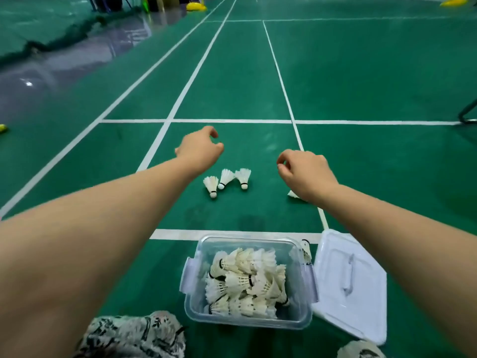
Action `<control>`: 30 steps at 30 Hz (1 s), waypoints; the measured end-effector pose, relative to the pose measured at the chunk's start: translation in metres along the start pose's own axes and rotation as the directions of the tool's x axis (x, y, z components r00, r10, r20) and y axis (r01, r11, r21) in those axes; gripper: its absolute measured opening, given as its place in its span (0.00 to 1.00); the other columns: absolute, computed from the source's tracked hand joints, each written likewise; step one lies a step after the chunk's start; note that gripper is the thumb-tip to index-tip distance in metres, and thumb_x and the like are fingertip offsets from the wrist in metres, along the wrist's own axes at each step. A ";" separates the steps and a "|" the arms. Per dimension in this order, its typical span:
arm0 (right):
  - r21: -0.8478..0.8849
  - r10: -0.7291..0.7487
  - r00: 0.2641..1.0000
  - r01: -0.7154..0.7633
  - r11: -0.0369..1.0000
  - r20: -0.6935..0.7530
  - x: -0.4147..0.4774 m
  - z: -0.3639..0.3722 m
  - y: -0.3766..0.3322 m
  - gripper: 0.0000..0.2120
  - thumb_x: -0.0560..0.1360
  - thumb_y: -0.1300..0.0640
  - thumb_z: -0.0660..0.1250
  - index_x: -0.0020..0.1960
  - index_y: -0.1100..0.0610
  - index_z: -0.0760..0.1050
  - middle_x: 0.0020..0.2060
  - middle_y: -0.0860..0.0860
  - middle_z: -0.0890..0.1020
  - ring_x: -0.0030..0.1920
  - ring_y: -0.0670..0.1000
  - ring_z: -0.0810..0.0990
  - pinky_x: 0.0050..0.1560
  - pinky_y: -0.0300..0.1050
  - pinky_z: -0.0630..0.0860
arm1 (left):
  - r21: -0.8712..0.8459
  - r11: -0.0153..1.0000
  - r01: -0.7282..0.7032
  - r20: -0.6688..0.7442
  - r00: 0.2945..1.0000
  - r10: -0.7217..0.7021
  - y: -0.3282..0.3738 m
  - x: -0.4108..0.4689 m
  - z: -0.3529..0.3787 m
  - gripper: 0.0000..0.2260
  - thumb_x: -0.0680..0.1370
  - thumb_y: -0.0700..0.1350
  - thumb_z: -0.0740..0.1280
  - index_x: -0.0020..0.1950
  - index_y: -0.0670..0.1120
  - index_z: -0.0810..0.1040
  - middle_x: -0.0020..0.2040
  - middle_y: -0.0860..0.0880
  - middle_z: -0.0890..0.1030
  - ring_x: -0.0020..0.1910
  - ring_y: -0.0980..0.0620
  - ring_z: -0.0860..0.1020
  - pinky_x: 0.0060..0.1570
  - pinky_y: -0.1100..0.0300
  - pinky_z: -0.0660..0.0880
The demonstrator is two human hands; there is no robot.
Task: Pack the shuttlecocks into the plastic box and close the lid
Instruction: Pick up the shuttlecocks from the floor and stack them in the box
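A clear plastic box (191,295) stands open on the green court floor, holding several white shuttlecocks (245,282). Its white lid (348,282) lies flat to the right of it. One shuttlecock (305,250) leans between box and lid. Three more shuttlecocks (226,180) lie on the floor beyond the box. Another shuttlecock (293,194) peeks out from under my right wrist. My left hand (198,151) hovers above and left of the three, fingers curled and apart, empty. My right hand (304,171) hovers to their right, fingers loosely curled, holding nothing.
White court lines (222,121) cross the floor. A dark net (59,40) lies heaped at the far left. Yellow objects (196,6) sit at the far end. A metal frame (468,115) enters at the right edge. Patterned fabric on my knees (134,334) fills the bottom.
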State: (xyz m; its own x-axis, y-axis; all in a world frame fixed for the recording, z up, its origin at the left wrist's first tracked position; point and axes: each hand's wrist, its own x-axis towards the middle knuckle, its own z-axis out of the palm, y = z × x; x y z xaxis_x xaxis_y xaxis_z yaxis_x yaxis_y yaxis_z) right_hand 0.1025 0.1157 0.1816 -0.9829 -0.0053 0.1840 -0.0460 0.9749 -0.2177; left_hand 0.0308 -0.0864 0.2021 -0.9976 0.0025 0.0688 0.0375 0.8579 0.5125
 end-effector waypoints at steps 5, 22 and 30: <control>0.175 0.051 0.999 -0.053 0.983 0.016 0.036 0.079 0.004 0.13 0.78 0.52 0.56 0.57 0.53 0.74 0.54 0.54 0.81 0.56 0.58 0.76 0.54 0.50 0.68 | -0.029 0.997 0.075 0.053 0.996 -0.073 -0.025 0.035 0.074 0.14 0.75 0.48 0.61 0.60 0.50 0.73 0.51 0.47 0.81 0.54 0.45 0.76 0.60 0.50 0.72; 0.165 0.148 0.928 -0.215 0.963 0.342 0.121 0.238 0.066 0.18 0.78 0.48 0.57 0.66 0.52 0.68 0.63 0.53 0.72 0.64 0.56 0.69 0.63 0.51 0.64 | 0.105 0.924 0.368 0.192 0.904 -0.382 -0.119 0.135 0.235 0.41 0.70 0.59 0.70 0.75 0.56 0.48 0.74 0.41 0.52 0.68 0.33 0.62 0.67 0.46 0.62; 0.156 0.185 0.888 -0.272 0.949 0.421 0.134 0.263 0.074 0.21 0.77 0.46 0.58 0.68 0.51 0.65 0.65 0.51 0.68 0.66 0.55 0.65 0.66 0.51 0.61 | 0.136 0.949 0.285 0.259 0.914 -0.311 -0.141 0.186 0.277 0.46 0.66 0.64 0.71 0.75 0.60 0.46 0.76 0.41 0.45 0.74 0.35 0.50 0.69 0.39 0.60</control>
State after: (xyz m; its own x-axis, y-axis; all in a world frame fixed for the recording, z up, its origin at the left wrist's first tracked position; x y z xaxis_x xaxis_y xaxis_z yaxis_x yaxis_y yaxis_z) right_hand -0.0794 0.1285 -0.0618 -0.9563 0.0820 -0.2806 0.1958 0.8923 -0.4067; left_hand -0.1755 -0.0646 -0.0945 -0.9388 -0.1318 -0.3181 -0.2563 0.8845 0.3899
